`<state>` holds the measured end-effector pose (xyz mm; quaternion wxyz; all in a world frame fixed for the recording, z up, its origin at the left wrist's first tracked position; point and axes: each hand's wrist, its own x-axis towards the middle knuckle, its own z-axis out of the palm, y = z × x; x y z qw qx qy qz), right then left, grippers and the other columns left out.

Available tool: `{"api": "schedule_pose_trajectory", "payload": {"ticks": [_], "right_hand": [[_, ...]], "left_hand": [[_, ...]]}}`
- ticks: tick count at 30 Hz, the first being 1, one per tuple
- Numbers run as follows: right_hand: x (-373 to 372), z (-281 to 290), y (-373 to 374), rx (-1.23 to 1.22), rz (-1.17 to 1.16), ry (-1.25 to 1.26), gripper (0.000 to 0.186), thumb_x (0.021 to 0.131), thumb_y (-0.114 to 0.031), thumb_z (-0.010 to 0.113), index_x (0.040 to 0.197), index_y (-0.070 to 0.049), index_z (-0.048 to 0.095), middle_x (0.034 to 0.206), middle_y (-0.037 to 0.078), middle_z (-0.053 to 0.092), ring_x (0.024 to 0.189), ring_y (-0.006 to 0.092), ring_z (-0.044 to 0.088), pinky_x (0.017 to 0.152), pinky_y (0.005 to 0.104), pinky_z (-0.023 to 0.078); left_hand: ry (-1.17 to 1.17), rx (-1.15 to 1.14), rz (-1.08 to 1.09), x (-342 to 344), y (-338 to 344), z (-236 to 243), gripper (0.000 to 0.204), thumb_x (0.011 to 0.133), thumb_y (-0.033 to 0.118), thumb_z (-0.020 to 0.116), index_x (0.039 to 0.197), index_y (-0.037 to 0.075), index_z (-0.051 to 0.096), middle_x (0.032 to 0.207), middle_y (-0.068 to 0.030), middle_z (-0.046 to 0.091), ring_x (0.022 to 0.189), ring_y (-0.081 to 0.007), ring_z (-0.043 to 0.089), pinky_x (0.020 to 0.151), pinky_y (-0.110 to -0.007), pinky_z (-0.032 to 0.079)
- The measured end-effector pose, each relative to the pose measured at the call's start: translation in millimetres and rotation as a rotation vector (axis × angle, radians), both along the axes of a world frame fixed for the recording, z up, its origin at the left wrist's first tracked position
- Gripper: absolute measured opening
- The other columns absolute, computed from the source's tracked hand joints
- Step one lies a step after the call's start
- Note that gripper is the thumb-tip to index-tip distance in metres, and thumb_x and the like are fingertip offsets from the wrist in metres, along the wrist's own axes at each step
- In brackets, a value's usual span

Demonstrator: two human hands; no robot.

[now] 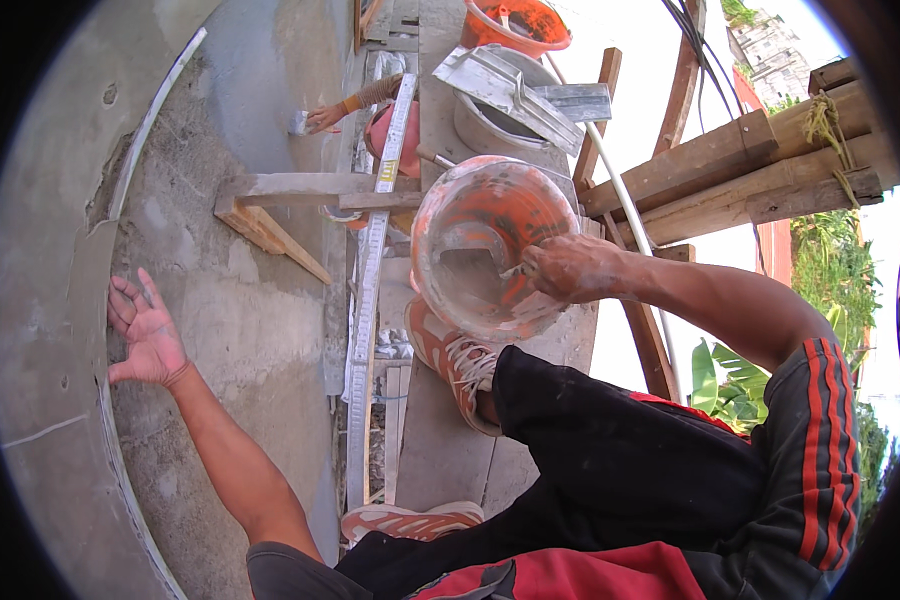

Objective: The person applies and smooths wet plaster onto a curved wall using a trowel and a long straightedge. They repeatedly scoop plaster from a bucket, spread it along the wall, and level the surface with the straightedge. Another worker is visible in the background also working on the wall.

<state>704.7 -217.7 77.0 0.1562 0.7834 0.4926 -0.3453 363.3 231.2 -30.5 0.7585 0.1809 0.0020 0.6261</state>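
Note:
My left hand (148,335) is spread open against the wall, by the raised edge of a smooth grey plaster layer (55,320). No tool shows in it. My right hand (570,268) is closed over the near-right side of an orange bucket (555,205) smeared with grey mortar. From the fist a short grey piece points into the bucket, toward a flat, dull grey blade (473,275) that looks like a trowel's; the fingers hide most of its handle. The bucket stands on the plank beside my shoe (450,345).
A long metal straightedge (370,290) runs along the planks (450,470). A wooden bracket (280,190) meets the wall. Beyond the bucket are a grey tub (490,125) with metal profiles and an orange basin (540,35). Another person's hand (325,118) works at the wall. Timber poles (770,170) stand right.

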Motion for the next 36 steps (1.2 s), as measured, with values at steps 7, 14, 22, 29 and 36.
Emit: {"api": "schedule_pose_trajectory", "payload": {"ticks": [7,14,22,29,36], "right_hand": [[10.9,-5.3,-6.1,0.052,-0.014,0.081,0.040,0.101,-0.033,0.059,0.124,0.000,0.062,0.107,0.026,0.072,0.105,0.0421,0.070,0.096,0.0518,0.054],[30.5,2.0,-17.2,0.206,0.028,0.104,0.045,0.095,-0.038,0.069,0.127,-0.007,0.063,0.105,0.021,0.073,0.099,0.0416,0.071,0.092,0.0523,0.054],[42.5,8.1,-39.3,0.263,-0.157,0.164,0.052,0.086,-0.032,0.078,0.132,-0.009,0.064,0.109,0.020,0.074,0.101,0.0394,0.072,0.095,0.0493,0.055],[28.3,29.2,-34.0,0.295,-0.368,0.218,0.050,0.084,-0.030,0.083,0.125,-0.006,0.070,0.108,0.018,0.076,0.103,0.0311,0.074,0.097,0.0430,0.055],[-47.8,79.4,85.4,0.461,-0.430,0.495,0.033,0.090,-0.024,0.077,0.114,-0.004,0.067,0.088,0.004,0.069,0.082,0.0131,0.067,0.079,0.0324,0.054]], "left_hand": [[-0.016,-0.024,0.006,2.1,-2.1,0.5,0.129,0.043,0.049,0.097,0.149,-0.006,0.050,0.164,-0.0130,0.044,0.153,-0.0323,0.033,0.132,-0.058,-0.001],[-0.010,0.004,-0.009,-1.9,3.3,-4.4,0.127,0.044,0.048,0.099,0.148,-0.006,0.050,0.163,-0.0132,0.044,0.152,-0.0331,0.034,0.132,-0.058,-0.001],[-0.020,0.039,-0.058,-5.4,7.9,-12.7,0.129,0.048,0.058,0.095,0.151,-0.004,0.048,0.163,-0.0120,0.044,0.153,-0.0300,0.032,0.133,-0.056,-0.002],[-0.176,-0.035,-0.168,-25.4,17.8,-26.4,0.119,0.052,0.065,0.091,0.145,-0.002,0.056,0.160,-0.0075,0.050,0.154,-0.0257,0.032,0.133,-0.055,0.001],[-0.213,0.055,-0.258,-19.4,22.5,-34.6,0.111,0.054,0.064,0.091,0.139,-0.002,0.061,0.155,-0.0081,0.055,0.151,-0.0258,0.038,0.133,-0.055,0.006]]}}
